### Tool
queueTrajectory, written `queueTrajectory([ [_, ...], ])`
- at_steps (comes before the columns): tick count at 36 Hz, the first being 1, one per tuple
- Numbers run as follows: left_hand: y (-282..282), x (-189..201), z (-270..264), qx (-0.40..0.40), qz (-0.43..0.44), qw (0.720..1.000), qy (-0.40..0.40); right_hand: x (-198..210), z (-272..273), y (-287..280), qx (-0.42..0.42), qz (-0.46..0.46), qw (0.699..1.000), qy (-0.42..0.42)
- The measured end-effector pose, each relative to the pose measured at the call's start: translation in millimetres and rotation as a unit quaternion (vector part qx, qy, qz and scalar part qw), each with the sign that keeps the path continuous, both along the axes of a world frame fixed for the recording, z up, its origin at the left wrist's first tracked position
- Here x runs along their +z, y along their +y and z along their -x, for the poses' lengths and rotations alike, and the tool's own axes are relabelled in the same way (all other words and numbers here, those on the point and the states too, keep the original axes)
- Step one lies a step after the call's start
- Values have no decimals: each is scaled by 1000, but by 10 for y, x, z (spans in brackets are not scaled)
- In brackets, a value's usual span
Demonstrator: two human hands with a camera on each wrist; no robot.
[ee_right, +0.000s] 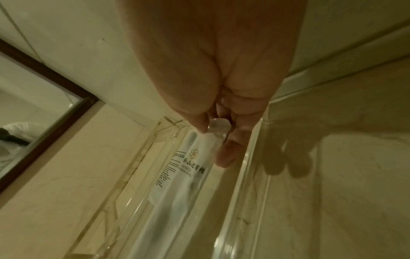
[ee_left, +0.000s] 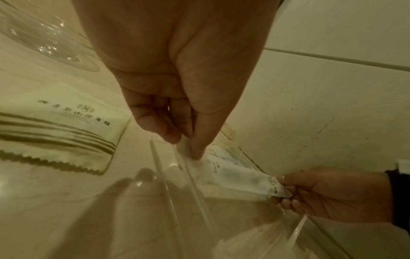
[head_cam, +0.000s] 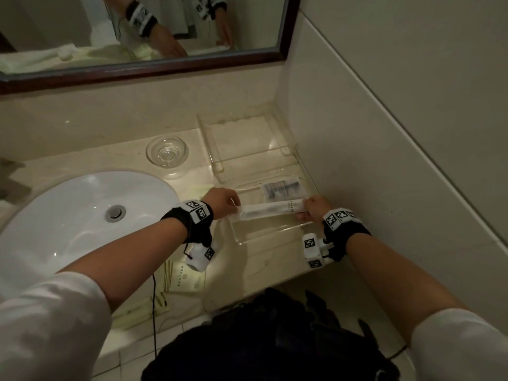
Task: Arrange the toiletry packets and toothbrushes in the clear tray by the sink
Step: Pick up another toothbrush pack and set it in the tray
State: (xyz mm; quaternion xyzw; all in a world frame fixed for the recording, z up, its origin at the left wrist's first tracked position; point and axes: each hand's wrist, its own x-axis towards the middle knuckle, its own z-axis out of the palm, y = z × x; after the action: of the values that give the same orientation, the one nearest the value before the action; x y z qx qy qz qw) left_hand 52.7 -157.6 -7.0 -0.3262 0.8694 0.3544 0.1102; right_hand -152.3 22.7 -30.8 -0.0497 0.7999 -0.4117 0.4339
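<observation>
A hotel-style bathroom is showing here. A white oval sink (head_cam: 82, 215) with a metal drain (head_cam: 115, 213) is sitting in a beige marble vanity counter (head_cam: 272, 265), beneath a dark-framed mirror (head_cam: 143, 70) and beside a tiled wall (head_cam: 384, 119). A clear tray (head_cam: 247, 138), a glass dish (head_cam: 167, 151) and logo-printed toiletry packets (head_cam: 184, 279) are lying on the counter, suggesting guest lodging.

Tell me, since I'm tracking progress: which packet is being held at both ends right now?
The long white toothbrush packet, pinched by the left hand and right hand over the clear tray; the others lie untouched.
</observation>
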Motion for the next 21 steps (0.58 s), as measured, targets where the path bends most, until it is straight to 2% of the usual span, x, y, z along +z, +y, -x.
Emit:
queueTrajectory([
  [11, 38, -18, 75, -24, 51, 998, -32, -8, 23, -47, 79, -84, 988, 100],
  [15, 38, -34, 90, -30, 64, 997, -41, -11, 42, -73, 126, -133, 962, 202],
  [21, 51, -82, 96, -48, 93, 993, -52, 47, 73, -51, 204, -197, 918, 277],
])
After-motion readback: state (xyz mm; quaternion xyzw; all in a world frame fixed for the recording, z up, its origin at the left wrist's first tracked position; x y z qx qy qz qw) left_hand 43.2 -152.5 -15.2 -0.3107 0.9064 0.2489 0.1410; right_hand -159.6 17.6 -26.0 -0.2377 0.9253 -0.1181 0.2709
